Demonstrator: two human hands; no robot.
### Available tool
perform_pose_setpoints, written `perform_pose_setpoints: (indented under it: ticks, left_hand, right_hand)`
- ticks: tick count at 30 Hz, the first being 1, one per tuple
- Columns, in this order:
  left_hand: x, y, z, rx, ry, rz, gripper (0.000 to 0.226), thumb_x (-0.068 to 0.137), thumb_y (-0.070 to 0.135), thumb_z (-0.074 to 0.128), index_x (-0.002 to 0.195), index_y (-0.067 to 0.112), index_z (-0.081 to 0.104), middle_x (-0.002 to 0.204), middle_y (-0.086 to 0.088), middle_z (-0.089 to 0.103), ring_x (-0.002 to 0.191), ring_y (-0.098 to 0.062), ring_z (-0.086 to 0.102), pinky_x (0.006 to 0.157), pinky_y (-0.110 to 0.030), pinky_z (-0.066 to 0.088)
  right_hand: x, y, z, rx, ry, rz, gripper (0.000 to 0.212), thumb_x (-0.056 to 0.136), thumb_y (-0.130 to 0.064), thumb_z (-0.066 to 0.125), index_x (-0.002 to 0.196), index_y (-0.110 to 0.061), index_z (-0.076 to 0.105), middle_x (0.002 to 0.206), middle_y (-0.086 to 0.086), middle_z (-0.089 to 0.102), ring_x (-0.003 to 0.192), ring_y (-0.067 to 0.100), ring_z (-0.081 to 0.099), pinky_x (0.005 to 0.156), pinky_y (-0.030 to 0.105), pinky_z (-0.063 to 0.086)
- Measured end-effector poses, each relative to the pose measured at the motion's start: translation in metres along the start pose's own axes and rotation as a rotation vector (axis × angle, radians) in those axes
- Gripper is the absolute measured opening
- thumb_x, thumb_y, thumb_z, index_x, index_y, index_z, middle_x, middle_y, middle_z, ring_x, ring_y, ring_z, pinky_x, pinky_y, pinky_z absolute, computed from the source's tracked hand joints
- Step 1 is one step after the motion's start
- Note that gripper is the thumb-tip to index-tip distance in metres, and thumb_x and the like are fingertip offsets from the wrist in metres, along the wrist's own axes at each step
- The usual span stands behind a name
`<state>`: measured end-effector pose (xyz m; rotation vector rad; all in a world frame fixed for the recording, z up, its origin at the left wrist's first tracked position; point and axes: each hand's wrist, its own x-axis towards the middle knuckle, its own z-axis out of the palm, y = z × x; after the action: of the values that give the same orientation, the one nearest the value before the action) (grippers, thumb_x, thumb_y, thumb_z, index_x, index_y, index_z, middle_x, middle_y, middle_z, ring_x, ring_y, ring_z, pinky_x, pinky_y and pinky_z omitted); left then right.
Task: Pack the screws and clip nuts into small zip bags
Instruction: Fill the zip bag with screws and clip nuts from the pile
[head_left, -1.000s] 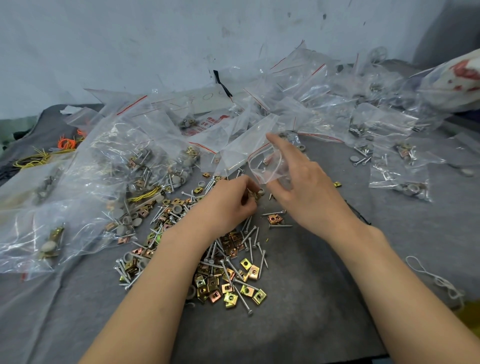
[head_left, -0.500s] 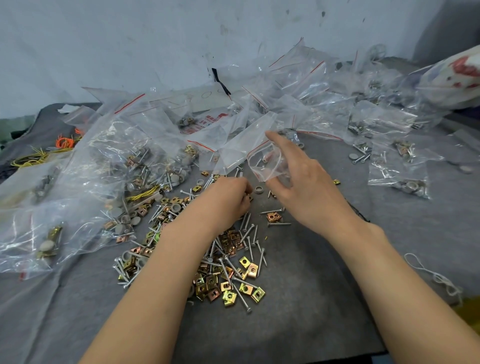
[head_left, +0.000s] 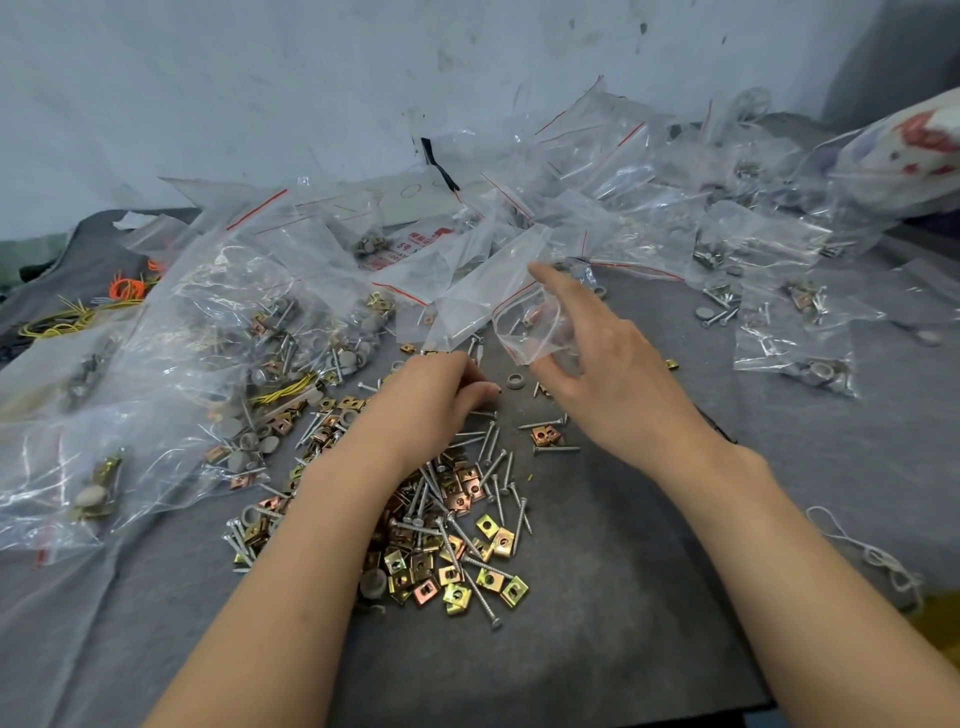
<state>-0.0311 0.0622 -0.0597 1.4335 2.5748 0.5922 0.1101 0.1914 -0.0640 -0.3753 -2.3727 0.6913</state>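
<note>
Silver screws and gold and copper clip nuts lie in a loose pile (head_left: 447, 530) on the grey mat. My left hand (head_left: 436, 400) is at the pile's far edge, fingers curled down, pinching what looks like a screw against the mat. My right hand (head_left: 597, 364) hovers just to its right and holds a small clear zip bag (head_left: 524, 332) with a red seal line. The bag's mouth faces the left hand, the thumb is under it and the index finger points out over it. A few small parts show inside the bag.
Filled and empty zip bags (head_left: 208, 338) are heaped at the left and along the back to the wall. More filled bags (head_left: 795, 343) lie at the right. A grey washer (head_left: 515, 381) sits between my hands. White string (head_left: 872, 556) lies near the right edge.
My left hand has drawn back from the bag's mouth, down to the mat at the pile's edge. My right hand and the bag have stayed nearly in place.
</note>
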Motion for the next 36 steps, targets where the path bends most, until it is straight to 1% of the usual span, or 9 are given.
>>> perform_pose_setpoints:
  ticks: [4,8,12,15,17,24,27,29,36]
  left_hand:
    - [-0.001,-0.001,-0.004,-0.271,0.101,0.031,0.012,0.094,0.033,0.064,0.099,0.022,0.067,0.083,0.012,0.067,0.070,0.006,0.058,0.061,-0.009,0.040]
    - [-0.003,0.005,-0.014,-0.501,0.171,0.051,0.005,0.090,0.024,0.071,0.094,0.022,0.069,0.084,0.006,0.072,0.073,-0.001,0.064,0.068,-0.014,0.049]
    - [-0.008,0.010,-0.015,-0.542,0.143,0.087,0.004,0.092,0.019,0.069,0.096,0.019,0.068,0.085,0.004,0.071,0.072,-0.001,0.061,0.069,-0.014,0.047]
    - [-0.009,0.012,-0.014,-0.570,0.127,0.112,0.012,0.093,0.020,0.067,0.103,0.013,0.069,0.089,0.001,0.072,0.074,-0.002,0.062,0.069,-0.014,0.047]
    - [-0.010,0.013,-0.016,-0.582,0.141,0.119,0.013,0.094,0.020,0.066,0.104,0.013,0.070,0.088,0.002,0.071,0.072,-0.001,0.060,0.066,-0.012,0.045]
    - [-0.012,0.015,-0.021,-0.586,0.163,0.114,0.011,0.096,0.016,0.062,0.102,0.022,0.070,0.076,0.011,0.064,0.064,0.000,0.052,0.061,-0.012,0.040]
    - [-0.014,0.016,-0.033,-0.614,0.233,0.096,0.015,0.098,0.018,0.060,0.106,0.026,0.070,0.082,0.008,0.066,0.073,-0.005,0.056,0.069,-0.021,0.047]
    - [-0.016,0.022,-0.043,-0.625,0.267,0.132,0.017,0.098,0.020,0.060,0.108,0.030,0.070,0.082,0.011,0.067,0.074,-0.004,0.057,0.067,-0.018,0.046]
    - [-0.019,0.045,-0.046,-0.272,0.227,0.278,0.024,0.096,0.022,0.063,0.120,0.025,0.064,0.094,0.013,0.068,0.083,-0.004,0.061,0.068,-0.007,0.038]
  right_hand:
    - [0.002,0.001,0.004,0.014,0.005,-0.008,0.076,0.091,-0.027,0.067,0.156,-0.030,0.027,0.103,-0.024,0.048,0.089,-0.003,0.049,0.093,0.039,0.047]
    - [0.007,0.004,0.006,0.113,0.030,0.073,0.082,0.085,-0.033,0.074,0.154,-0.034,0.029,0.082,-0.018,0.048,0.083,-0.005,0.052,0.073,0.021,0.040]
    - [0.008,0.003,0.007,0.167,0.007,0.102,0.069,0.082,-0.048,0.074,0.144,-0.035,0.046,0.080,-0.027,0.045,0.075,-0.007,0.049,0.071,0.010,0.036]
    - [0.007,0.000,0.004,0.168,-0.034,0.086,0.045,0.085,-0.048,0.072,0.127,-0.035,0.063,0.100,-0.025,0.059,0.089,-0.008,0.054,0.081,0.021,0.044]
    - [0.007,0.000,0.003,0.158,-0.072,0.092,0.038,0.087,-0.047,0.070,0.123,-0.034,0.066,0.116,-0.012,0.063,0.103,0.005,0.059,0.091,0.035,0.050]
    - [0.005,0.003,0.002,0.144,-0.075,0.093,0.025,0.092,-0.048,0.061,0.113,-0.036,0.066,0.111,-0.004,0.062,0.104,0.016,0.059,0.091,0.046,0.049]
    - [0.006,0.004,0.003,0.161,-0.069,0.102,0.022,0.092,-0.049,0.060,0.109,-0.036,0.065,0.110,-0.005,0.062,0.104,0.016,0.058,0.090,0.047,0.049]
    - [0.006,0.005,0.004,0.139,-0.068,0.109,0.028,0.090,-0.052,0.058,0.111,-0.034,0.065,0.109,-0.005,0.062,0.103,0.017,0.058,0.090,0.047,0.049]
    - [0.005,-0.002,0.004,0.151,0.006,0.056,0.040,0.083,-0.059,0.052,0.108,-0.031,0.065,0.104,-0.002,0.062,0.095,0.018,0.058,0.085,0.048,0.049]
